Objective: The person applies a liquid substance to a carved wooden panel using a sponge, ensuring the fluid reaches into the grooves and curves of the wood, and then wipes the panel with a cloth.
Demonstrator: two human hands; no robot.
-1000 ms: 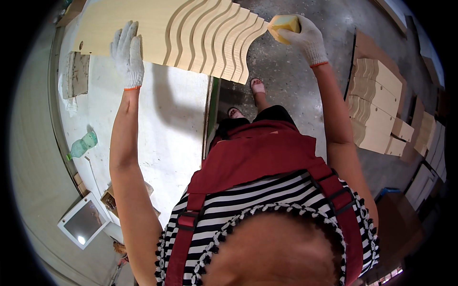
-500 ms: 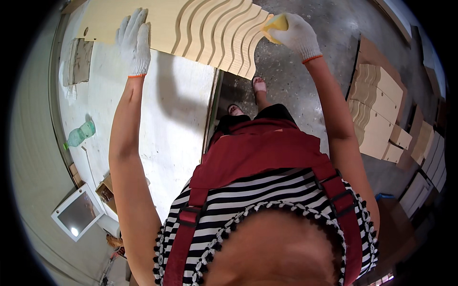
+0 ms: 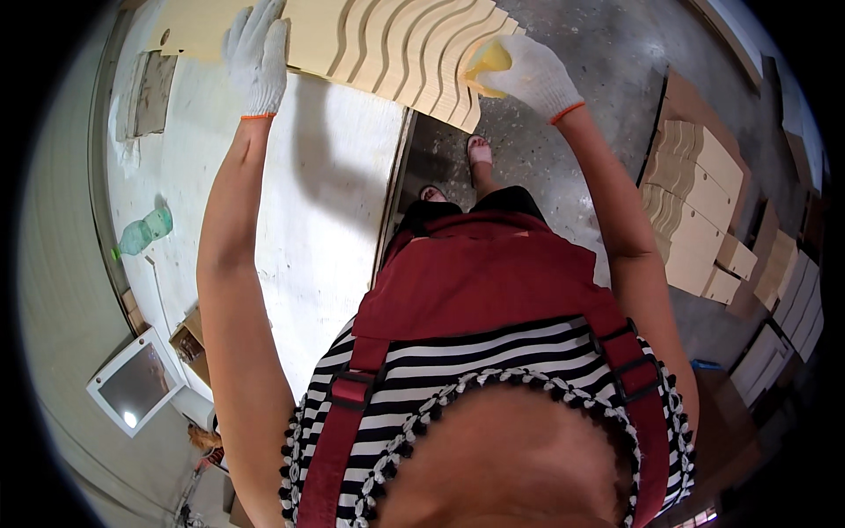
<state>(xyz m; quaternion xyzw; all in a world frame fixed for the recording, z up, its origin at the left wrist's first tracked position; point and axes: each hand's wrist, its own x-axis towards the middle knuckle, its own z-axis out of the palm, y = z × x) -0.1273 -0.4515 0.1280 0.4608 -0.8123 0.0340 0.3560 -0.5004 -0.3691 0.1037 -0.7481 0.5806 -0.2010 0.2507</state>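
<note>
White desk point(image 3: 339, 238) stands beside grey floor point(image 3: 572, 176). Pale wavy-edged wooden panels point(image 3: 396, 57) reach over the desk's right side. My white-gloved left hand point(image 3: 258, 57) rests on them, fingers straight; my white-gloved right hand point(image 3: 532, 75) grips a yellow block point(image 3: 488, 63) at their end.

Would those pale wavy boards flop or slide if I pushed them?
The boards look stiff: their wavy ends jut past the table edge without visibly drooping. They might slide over each other, being stacked in steps. Because they overhang, pushing farther out could tip them.
</note>
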